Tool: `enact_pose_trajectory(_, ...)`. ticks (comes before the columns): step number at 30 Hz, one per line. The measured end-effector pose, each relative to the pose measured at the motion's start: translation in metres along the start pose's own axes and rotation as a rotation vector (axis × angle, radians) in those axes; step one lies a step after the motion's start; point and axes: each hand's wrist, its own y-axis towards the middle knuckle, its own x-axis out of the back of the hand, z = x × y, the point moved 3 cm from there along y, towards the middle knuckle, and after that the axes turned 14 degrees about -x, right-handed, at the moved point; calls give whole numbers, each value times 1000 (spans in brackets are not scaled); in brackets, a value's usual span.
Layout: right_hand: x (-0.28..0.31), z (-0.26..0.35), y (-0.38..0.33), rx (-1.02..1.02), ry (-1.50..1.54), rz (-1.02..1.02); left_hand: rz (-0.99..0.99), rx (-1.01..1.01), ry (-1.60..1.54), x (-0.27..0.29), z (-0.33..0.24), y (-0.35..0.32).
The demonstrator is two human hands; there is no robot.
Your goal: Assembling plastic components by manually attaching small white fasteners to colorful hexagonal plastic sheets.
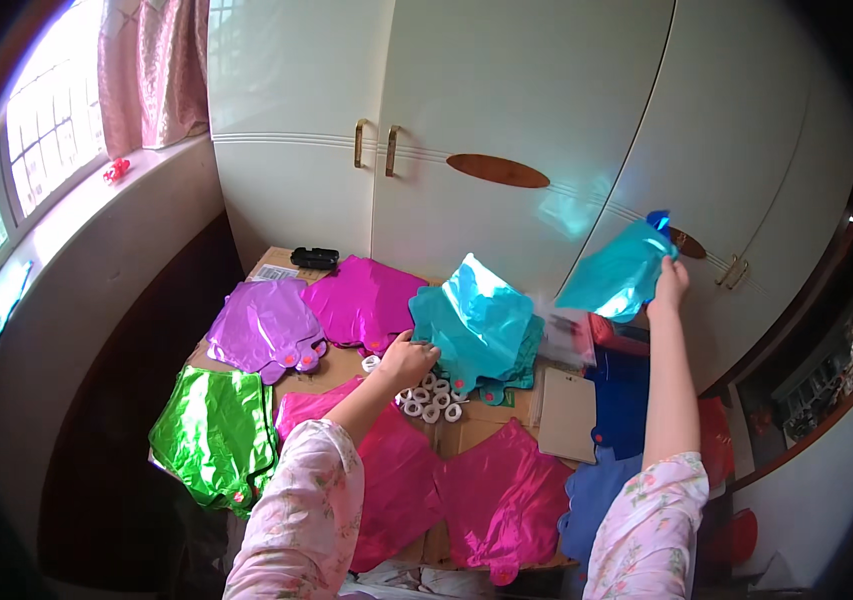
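My right hand (pixel 667 288) is raised at the right, its fingers closed on the edge of a flat teal foil balloon (pixel 611 270). A dark blue piece shows at that balloon's upper corner. My left hand (pixel 410 362) rests at the left edge of a stack of teal foil balloons (pixel 476 325), fingers loosely extended. The top sheet of the stack catches bright light. Just below lie several small white rolls (pixel 433 398). Magenta foil balloons (pixel 366 300) are behind my left hand, and pink ones (pixel 396 480) spread under my left forearm.
On the cardboard-covered surface (pixel 346 372) are purple (pixel 256 325), green (pixel 211 435) and blue foil balloons (pixel 618 395). A beige notepad-like block (pixel 567 415) lies right of the teal stack, a black object (pixel 314 258) at the back. White cabinet doors (pixel 506 90) rise behind; a window stands left.
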Motion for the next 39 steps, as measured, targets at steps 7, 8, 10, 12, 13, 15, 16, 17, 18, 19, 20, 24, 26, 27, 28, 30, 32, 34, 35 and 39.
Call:
enact_pose_trajectory(7,-87,51,-75,669,-662,5,-100,161,5,4,-2,-6)
enact_pose_trajectory(8,-105,52,-98,554,-691,79,-80,176,-57,2,-2,-3)
enact_pose_trajectory(10,-136,47,-127,552,-705,208,-103,195,-133,6,-4,0)
enact_pose_trajectory(12,-164,28,-143,738,-757,335,-167,206,-191,2,-5,8)
enact_pose_trajectory(13,-178,18,-154,810,-812,413,-198,208,-193,-1,-4,10)
enact_pose_trajectory(15,-204,-6,-178,919,-813,539,-239,235,-201,-3,-4,12)
enact_pose_trajectory(16,-217,-18,-192,1037,-817,562,-253,268,-223,1,-6,12)
enact_pose_trajectory(17,-226,-27,-204,1158,-831,575,-272,290,-251,4,-8,16)
enact_pose_trajectory(18,-243,-37,-225,1252,-826,621,-248,328,-265,3,-2,8)
enact_pose_trajectory(19,-257,-49,-247,1348,-824,665,-241,319,-227,5,1,0)
enact_pose_trajectory(20,-267,-61,-264,1419,-773,714,-233,300,-194,7,3,-7)
enact_pose_trajectory(24,-289,-122,-313,1285,-797,957,-81,263,-164,25,15,-43)
enact_pose_trajectory(26,-291,-149,-323,904,-811,1013,69,260,-194,53,16,-60)
enact_pose_trajectory(27,-298,-153,-332,788,-878,1109,134,307,-175,43,29,-78)
enact_pose_trajectory(28,-298,-153,-342,790,-894,1140,133,336,-151,50,32,-92)
enact_pose_trajectory(30,-305,-152,-359,781,-916,1165,9,328,-145,64,41,-124)
enact_pose_trajectory(32,-313,-154,-366,757,-956,1139,-253,230,-191,73,52,-148)
enact_pose_trajectory(34,-317,-156,-369,732,-940,1079,-212,406,-210,89,56,-160)
enact_pose_trajectory(35,-318,-158,-370,719,-935,1048,-192,493,-220,95,57,-164)
enact_pose_trajectory(39,-334,-158,-390,739,-925,1076,-102,591,-177,90,63,-184)
